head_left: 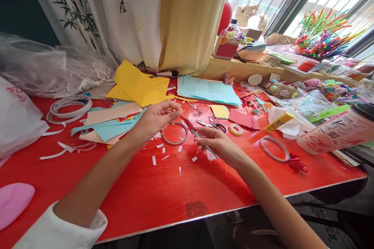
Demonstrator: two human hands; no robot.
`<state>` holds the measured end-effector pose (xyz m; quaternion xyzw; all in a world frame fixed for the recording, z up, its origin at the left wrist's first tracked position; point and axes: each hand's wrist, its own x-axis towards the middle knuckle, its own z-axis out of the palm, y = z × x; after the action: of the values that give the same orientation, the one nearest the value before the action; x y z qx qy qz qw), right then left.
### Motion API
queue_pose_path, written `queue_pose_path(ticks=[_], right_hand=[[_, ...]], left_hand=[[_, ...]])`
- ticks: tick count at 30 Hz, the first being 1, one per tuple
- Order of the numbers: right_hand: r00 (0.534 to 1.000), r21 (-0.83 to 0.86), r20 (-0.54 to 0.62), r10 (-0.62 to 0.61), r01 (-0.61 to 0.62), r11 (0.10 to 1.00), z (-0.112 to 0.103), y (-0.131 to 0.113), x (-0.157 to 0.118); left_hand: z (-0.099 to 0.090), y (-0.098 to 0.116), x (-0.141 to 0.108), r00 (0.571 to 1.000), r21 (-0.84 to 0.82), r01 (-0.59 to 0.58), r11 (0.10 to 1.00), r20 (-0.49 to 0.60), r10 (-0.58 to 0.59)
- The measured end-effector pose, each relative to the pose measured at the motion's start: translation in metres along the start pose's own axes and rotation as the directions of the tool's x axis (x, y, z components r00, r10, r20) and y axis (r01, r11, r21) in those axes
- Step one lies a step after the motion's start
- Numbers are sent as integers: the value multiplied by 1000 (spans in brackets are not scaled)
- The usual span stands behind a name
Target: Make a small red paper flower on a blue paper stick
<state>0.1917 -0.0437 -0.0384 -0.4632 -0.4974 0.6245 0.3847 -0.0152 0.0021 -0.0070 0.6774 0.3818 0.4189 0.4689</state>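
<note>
My right hand [214, 142] is closed on a thin pale blue-green stick [210, 151] over the middle of the red table. A red paper piece [187, 120] extends from the stick's upper end toward my left hand [165, 116]. The fingers of my left hand are pinched together; what they hold, if anything, is too small to tell. Below that hand a tape roll [175, 133] lies flat. Black-handled scissors [218, 127] rest just behind my right hand. Small white paper scraps [154, 160] are scattered in front.
Yellow paper [142, 85], light blue paper [209, 89] and stacked tape rolls [68, 109] lie at the back and left. On the right are a glue stick [279, 122], another tape roll [274, 149] and a pink cup [336, 130]. The red table's edge [189, 221] runs along the front.
</note>
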Motion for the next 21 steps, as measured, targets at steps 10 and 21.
queue_pose_path(ticks=[10, 21], right_hand=[[995, 135, 99, 7, -20, 991, 7, 8, 7], [983, 188, 182, 30, -64, 980, 6, 25, 11]], left_hand=[[-8, -5, -3, 992, 239, -17, 971, 122, -13], [-6, -17, 1, 989, 350, -31, 936, 145, -22]])
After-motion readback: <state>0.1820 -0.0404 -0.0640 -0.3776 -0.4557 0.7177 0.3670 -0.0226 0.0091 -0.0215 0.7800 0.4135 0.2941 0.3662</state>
